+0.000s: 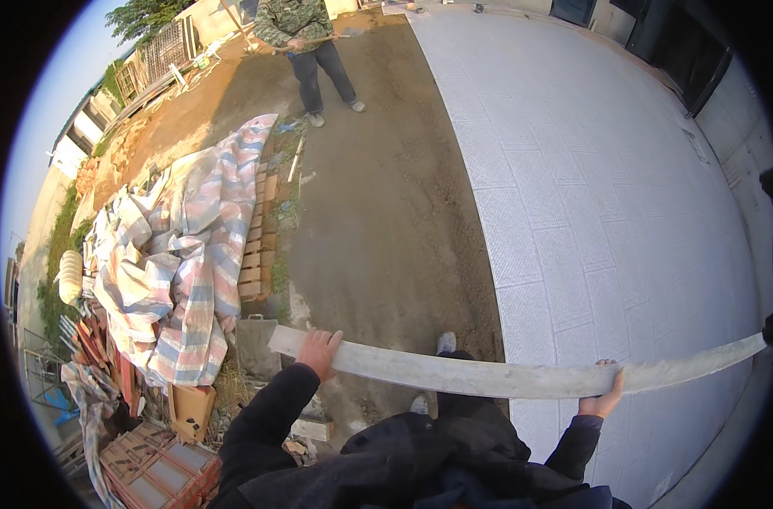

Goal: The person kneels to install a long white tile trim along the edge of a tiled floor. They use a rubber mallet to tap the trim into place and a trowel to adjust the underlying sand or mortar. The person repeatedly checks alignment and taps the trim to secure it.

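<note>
One long board [454, 374], folks: their left hand [320, 352] gripped it near one end, right hand [604, 395] held it over pale paving [564, 254].

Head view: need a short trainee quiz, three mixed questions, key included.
1. What do the wearer's left hand and right hand both hold?
A) a bucket
B) a long, pale bar
C) a rope
2. True or false: the striped sheet lies to the left of the bare ground strip.
3. How many other people are in view?

Key:
1. B
2. True
3. One, the person in a camouflage top
</note>
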A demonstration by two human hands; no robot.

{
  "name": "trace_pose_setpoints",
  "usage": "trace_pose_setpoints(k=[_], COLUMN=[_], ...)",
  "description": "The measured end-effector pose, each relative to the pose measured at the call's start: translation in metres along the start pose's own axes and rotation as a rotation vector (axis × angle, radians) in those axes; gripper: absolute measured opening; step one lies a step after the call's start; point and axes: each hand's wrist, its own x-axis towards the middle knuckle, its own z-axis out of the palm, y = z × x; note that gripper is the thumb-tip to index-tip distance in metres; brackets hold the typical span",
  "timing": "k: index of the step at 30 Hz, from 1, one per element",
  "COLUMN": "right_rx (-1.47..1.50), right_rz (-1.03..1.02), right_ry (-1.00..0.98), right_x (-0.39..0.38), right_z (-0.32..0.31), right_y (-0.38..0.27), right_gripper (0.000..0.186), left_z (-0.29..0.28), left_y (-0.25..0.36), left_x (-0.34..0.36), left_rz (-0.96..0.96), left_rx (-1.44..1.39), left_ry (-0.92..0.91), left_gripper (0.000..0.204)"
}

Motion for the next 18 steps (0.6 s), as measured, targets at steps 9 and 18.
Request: trace_pose_setpoints(k=[9,18], right_rx=[0.048,0.006], right_rz=[0.197,0.386], right_ry=[-0.122,-0.322], right_x=[0.244,0.418], right_z=[0.296,0.601], right_y=[0.189,0.396], right_gripper=[0.04,0.035], left_z=[-0.082,-0.096], left_y=[-0.149,-0.317], left_x=[0.16,0.329], left_rz=[-0.281,-0.533], left_rx=[-0.064,-0.138], left_ry=[0.092,0.057], left_gripper=[0.098,0.098])
